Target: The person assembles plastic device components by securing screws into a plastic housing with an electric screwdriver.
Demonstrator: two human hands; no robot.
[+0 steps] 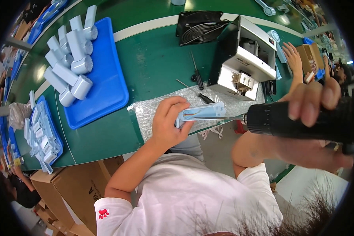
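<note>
I see a pale blue plastic part [202, 111] held above the bubble-wrap sheet [153, 112] at the green table's [153, 59] edge, my left hand's [169, 122] fingers clamped around its end. My right hand [314, 114] grips a black power screwdriver [299, 122], its bit against the part. Beyond sit a white machine [246, 65], a fan [198, 27] and a blue tray [106, 74] of similar parts.

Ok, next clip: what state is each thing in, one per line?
Left hand: gripping the light blue plastic part, held level above the bench.
Right hand: wrapped around the black electric screwdriver, bit at the part.
Blue tray: holding a pile of light blue housings.
Black fan: lying flat.
</note>
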